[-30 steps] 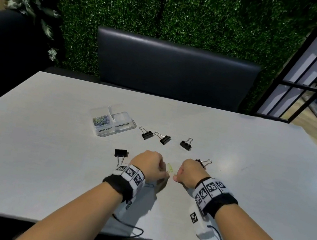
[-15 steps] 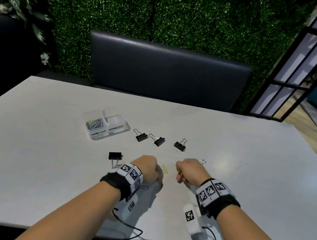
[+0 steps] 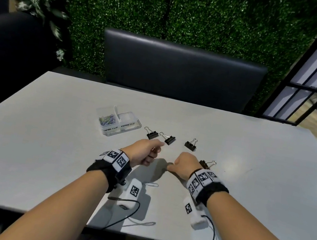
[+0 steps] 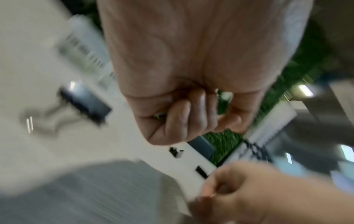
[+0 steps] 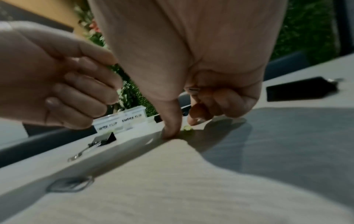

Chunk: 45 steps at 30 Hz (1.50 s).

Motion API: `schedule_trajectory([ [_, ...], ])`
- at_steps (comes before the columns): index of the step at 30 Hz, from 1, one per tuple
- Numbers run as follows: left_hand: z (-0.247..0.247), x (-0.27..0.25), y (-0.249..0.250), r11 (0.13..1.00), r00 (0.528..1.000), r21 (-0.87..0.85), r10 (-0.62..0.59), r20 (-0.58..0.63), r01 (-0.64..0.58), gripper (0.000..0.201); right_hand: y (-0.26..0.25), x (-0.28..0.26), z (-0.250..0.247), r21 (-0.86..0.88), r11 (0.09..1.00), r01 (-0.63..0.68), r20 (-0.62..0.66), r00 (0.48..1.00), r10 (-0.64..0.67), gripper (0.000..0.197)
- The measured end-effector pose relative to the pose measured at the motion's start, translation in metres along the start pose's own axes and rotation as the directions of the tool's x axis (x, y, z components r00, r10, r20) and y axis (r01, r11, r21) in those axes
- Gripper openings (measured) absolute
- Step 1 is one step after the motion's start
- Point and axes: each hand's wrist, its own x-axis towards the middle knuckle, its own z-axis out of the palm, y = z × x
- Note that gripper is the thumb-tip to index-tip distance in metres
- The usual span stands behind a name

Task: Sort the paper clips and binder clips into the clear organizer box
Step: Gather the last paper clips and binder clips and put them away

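Note:
The clear organizer box (image 3: 118, 122) stands left of centre on the white table (image 3: 252, 156), with coloured paper clips (image 3: 107, 120) in its left compartment. Three black binder clips (image 3: 152, 134) (image 3: 168, 138) (image 3: 190, 145) lie in a row to its right, and another (image 3: 207, 164) lies behind my right wrist. My left hand (image 3: 154, 152) is raised and curled, with a small yellow-green paper clip (image 4: 160, 116) gripped in its fingers. My right hand (image 5: 182, 128) has its thumb tip on the table and pinches a green paper clip (image 5: 187, 128) against the forefinger.
One more binder clip (image 5: 104, 140) lies on the table below my left hand. A silver paper clip (image 3: 152, 184) lies by my left wrist camera. Cables trail to the near table edge. A dark chair (image 3: 180, 71) stands beyond the far edge.
My left hand has risen off the table and moved forward toward the row of binder clips. My right hand has shifted a little left, onto the green paper clip.

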Motion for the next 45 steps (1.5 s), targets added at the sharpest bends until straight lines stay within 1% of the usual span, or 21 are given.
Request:
schedule_trajectory([
  [1, 0.0, -0.002, -0.001, 0.972, 0.998, 0.231, 0.057, -0.023, -0.05, 0.037, -0.003, 0.0, 0.002, -0.052, 0.999, 0.015, -0.014, 1.0, -0.015, 0.034],
  [2, 0.0, -0.005, -0.003, 0.855, 0.993, 0.51, 0.117, -0.019, -0.091, 0.035, -0.005, 0.0, 0.003, -0.077, 0.997, 0.015, -0.023, 1.0, -0.017, 0.029],
  [3, 0.001, -0.009, -0.005, 0.682, 0.989, 0.723, 0.15, 0.005, -0.107, 0.031, -0.007, 0.0, 0.003, -0.081, 0.997, -0.004, -0.03, 1.0, 0.001, 0.032],
  [4, 0.001, -0.012, -0.008, 0.529, 0.989, 0.843, 0.147, 0.022, -0.098, 0.029, -0.009, 0.0, 0.002, -0.085, 0.996, -0.021, -0.027, 0.999, 0.018, 0.037],
  [5, 0.002, -0.014, -0.012, 0.434, 0.991, 0.897, 0.13, 0.024, -0.078, 0.033, -0.011, 0.001, 0.001, -0.084, 0.996, -0.038, -0.011, 0.999, 0.037, 0.039],
  [6, 0.002, -0.015, -0.016, 0.385, 0.993, 0.921, 0.113, 0.024, -0.066, 0.04, -0.012, 0.0, 0.0, -0.084, 0.995, -0.047, 0.0, 0.999, 0.048, 0.038],
  [8, 0.003, -0.017, -0.023, 0.345, 0.993, 0.937, 0.115, 0.024, -0.063, 0.045, -0.013, 0.0, -0.001, -0.086, 0.995, -0.053, 0.025, 0.998, 0.056, 0.036],
  [12, 0.005, -0.015, -0.028, 0.308, 0.989, 0.948, 0.148, 0.03, -0.075, 0.035, -0.01, -0.003, 0.0, -0.034, 0.998, -0.046, 0.073, 0.996, 0.048, 0.025],
  [15, 0.006, -0.014, -0.031, 0.324, 0.993, 0.942, 0.102, 0.053, -0.083, 0.026, -0.002, -0.002, -0.001, 0.175, 0.98, -0.094, 0.096, 0.992, 0.078, 0.017],
  [17, 0.005, -0.012, -0.032, 0.336, 0.994, 0.937, 0.084, 0.066, -0.091, 0.022, 0.003, -0.003, -0.003, 0.461, 0.871, -0.171, 0.147, 0.982, 0.115, 0.017],
  [19, 0.001, -0.011, -0.026, 0.369, 0.992, 0.924, 0.114, 0.059, -0.097, 0.02, 0.006, -0.007, -0.007, 0.679, 0.695, -0.237, 0.191, 0.971, 0.145, 0.012],
  [20, -0.003, -0.01, -0.022, 0.441, 0.989, 0.891, 0.135, 0.058, -0.112, 0.018, 0.008, -0.01, -0.01, 0.752, 0.606, -0.261, 0.211, 0.965, 0.154, 0.012],
  [22, -0.013, -0.008, -0.015, 0.696, 0.984, 0.699, 0.161, 0.076, -0.168, 0.01, 0.014, -0.013, -0.015, 0.838, 0.473, -0.271, 0.224, 0.962, 0.154, 0.016],
  [24, -0.022, -0.009, -0.009, 0.892, 0.981, 0.408, 0.185, 0.061, -0.194, 0.014, 0.017, -0.013, -0.019, 0.885, 0.401, -0.236, 0.192, 0.97, 0.146, 0.015],
  [26, -0.026, -0.011, -0.004, 0.99, 0.99, 0.014, 0.141, 0.006, -0.141, 0.021, 0.017, -0.014, -0.023, 0.913, 0.361, -0.191, 0.148, 0.978, 0.144, 0.014],
  [27, -0.026, -0.014, -0.001, 0.981, 0.995, -0.164, 0.098, -0.02, -0.1, 0.02, 0.016, -0.014, -0.024, 0.922, 0.34, -0.185, 0.144, 0.979, 0.142, 0.014],
  [29, -0.028, -0.02, 0.006, 0.901, 0.999, -0.434, 0.006, -0.05, -0.027, 0.013, 0.01, -0.011, -0.027, 0.93, 0.314, -0.191, 0.156, 0.979, 0.132, 0.012],
  [32, -0.039, -0.027, 0.007, 0.758, 0.993, -0.652, -0.086, -0.084, 0.01, 0.025, -0.001, -0.005, -0.028, 0.921, 0.299, -0.249, 0.234, 0.969, 0.083, 0.014],
  [36, -0.075, -0.032, 0.012, 0.694, 0.975, -0.719, -0.149, -0.164, -0.015, 0.049, -0.046, 0.01, -0.034, 0.908, 0.252, -0.334, 0.355, 0.934, -0.043, 0.023],
  [40, -0.12, -0.03, 0.027, 0.674, 0.953, -0.735, -0.176, -0.248, -0.067, 0.062, -0.102, 0.032, -0.04, 0.905, 0.269, -0.328, 0.369, 0.922, -0.117, 0.03],
  [45, -0.156, -0.013, 0.042, 0.641, 0.933, -0.763, -0.219, -0.287, -0.084, 0.066, -0.169, 0.068, -0.037, 0.908, 0.248, -0.339, 0.389, 0.901, -0.192, 0.041],
])
